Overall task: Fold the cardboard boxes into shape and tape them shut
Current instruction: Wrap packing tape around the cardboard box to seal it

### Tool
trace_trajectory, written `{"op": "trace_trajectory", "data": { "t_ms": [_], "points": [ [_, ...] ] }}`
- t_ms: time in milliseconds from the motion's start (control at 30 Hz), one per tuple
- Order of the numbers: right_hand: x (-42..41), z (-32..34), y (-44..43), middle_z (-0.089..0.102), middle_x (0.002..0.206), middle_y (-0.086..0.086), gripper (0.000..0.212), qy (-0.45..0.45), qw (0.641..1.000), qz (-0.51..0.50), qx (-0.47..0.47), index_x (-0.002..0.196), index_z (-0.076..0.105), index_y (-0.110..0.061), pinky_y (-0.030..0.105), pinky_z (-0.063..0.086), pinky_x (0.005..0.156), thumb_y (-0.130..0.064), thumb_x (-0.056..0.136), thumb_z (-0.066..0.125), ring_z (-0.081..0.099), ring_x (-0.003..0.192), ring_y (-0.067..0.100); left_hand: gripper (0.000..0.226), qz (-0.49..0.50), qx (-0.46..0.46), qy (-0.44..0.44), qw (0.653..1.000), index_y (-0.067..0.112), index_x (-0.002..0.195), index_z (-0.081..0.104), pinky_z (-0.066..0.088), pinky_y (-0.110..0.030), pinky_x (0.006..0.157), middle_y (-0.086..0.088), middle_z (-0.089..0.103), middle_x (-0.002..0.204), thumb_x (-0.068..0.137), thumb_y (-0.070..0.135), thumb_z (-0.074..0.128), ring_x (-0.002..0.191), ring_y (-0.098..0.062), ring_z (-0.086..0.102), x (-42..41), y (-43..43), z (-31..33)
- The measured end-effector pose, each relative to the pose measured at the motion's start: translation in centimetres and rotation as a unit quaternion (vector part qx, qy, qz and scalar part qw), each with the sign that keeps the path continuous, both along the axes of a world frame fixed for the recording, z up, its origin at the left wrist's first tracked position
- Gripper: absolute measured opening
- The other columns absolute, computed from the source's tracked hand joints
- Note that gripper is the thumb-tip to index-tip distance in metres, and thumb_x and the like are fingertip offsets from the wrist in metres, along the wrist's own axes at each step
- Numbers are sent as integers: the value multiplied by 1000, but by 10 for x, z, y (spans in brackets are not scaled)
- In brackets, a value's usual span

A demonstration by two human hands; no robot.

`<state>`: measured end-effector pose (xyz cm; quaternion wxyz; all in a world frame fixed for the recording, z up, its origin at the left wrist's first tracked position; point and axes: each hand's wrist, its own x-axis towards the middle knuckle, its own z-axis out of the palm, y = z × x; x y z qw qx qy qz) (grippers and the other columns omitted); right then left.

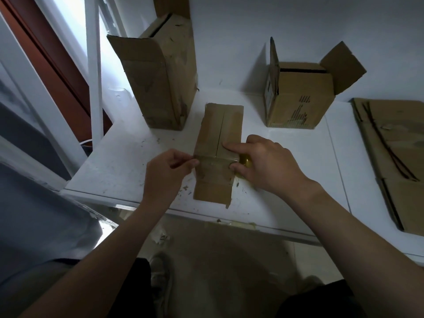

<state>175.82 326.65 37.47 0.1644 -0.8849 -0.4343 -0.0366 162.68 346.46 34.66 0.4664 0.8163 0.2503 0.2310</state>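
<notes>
The closed box (pixel 218 138) lies flat on the desk (pixel 128 161) near its front edge, directly between the two hands. The left hand (pixel 166 173) pinches the strip of tape (pixel 213 160) at the box's left edge. The right hand (pixel 268 164) curls round the tape roll (pixel 245 161) against the right edge, its index finger pressing the box top.

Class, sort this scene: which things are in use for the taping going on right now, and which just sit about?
In use: middle box, tape strip across it, tape roll, left hand pinching the strip, right hand holding the roll.
Idle: tall box, open box, flat cardboard.
</notes>
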Motion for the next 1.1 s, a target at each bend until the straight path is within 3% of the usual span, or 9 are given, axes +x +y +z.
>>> {"op": "trace_trajectory", "data": {
  "t_ms": [300, 400, 500, 600, 667, 733, 833, 933, 1100],
  "points": [
    [0, -1, -1, 42, 92, -14, 48, -6, 1000, -11, -5, 139, 53, -49, 29, 39, 66, -49, 92, 66, 60, 89, 20, 18, 72, 37, -20, 997, 13, 105, 77, 56, -14, 72, 17, 69, 83, 91, 24, 73, 75, 3, 67, -2, -28, -1],
    [-3, 1, 3, 45, 95, -13, 48, -22, 1000, -13, -3, 141, 53, -44, 30, 44, 66, -47, 94, 64, 62, 89, 22, 26, 40, 138, -16, 990, 10, 119, 73, 59, -30, 89, 1, 76, 102, 96, 20, 67, 87, -8, 70, -4, -40, -1],
    [-6, 1, 4, 60, 111, -4, 55, -31, 1000, 2, 5, 144, 49, -43, 33, 49, 69, -52, 92, 64, 64, 95, 24, 41, -27, 216, 18, 976, 3, 137, 59, 38, -31, 104, -12, 65, 133, 101, 20, 61, 115, -27, 65, 1, -45, -3],
    [-5, -1, 4, 58, 130, -6, 83, 84, 995, 23, 39, 151, 31, -48, 32, 50, 84, -63, 81, 72, 58, 111, 18, 48, -58, 179, 88, 978, 8, 145, 49, 38, -26, 96, -10, 57, 141, 105, 35, 50, 122, -28, 58, 16, -28, 1],
    [-4, -2, 2, 53, 135, -22, 94, 179, 980, 39, 78, 152, 25, -50, 26, 47, 90, -61, 76, 79, 54, 114, 6, 48, -24, 155, 102, 982, 12, 142, 49, 36, -29, 91, -10, 59, 136, 103, 40, 52, 121, -29, 57, 24, -14, 8],
    [-2, -5, -1, 50, 118, -36, 91, 216, 970, 50, 99, 146, 28, -54, 17, 44, 79, -51, 75, 84, 57, 97, -4, 49, -4, 176, 46, 983, 13, 141, 49, 38, -30, 96, -11, 55, 141, 100, 37, 59, 128, -29, 53, 30, -7, 16],
    [-3, -12, -7, 53, 111, -35, 72, 246, 960, 39, 129, 127, 38, -53, 12, 44, 69, -42, 75, 87, 58, 95, -7, 43, -121, 253, 12, 960, 22, 141, 54, 30, -39, 117, -1, 40, 158, 101, 38, 54, 147, -26, 32, 40, -4, 15],
    [-5, -19, -11, 60, 112, -24, 67, 256, 953, 9, 160, 129, 48, -48, 18, 50, 74, -45, 74, 87, 62, 95, 1, 38, -131, 230, 32, 964, 28, 140, 59, 17, -35, 115, 5, 30, 164, 103, 36, 52, 156, -22, 8, 45, -4, 4],
    [-10, -18, -10, 65, 117, -16, 70, 207, 962, 1, 178, 140, 56, -36, 15, 48, 81, -45, 77, 85, 59, 100, 2, 39, -113, 219, 7, 969, 25, 138, 61, 17, -34, 113, 4, 36, 160, 102, 38, 54, 155, -24, 13, 48, 2, -3]
  ]
}}
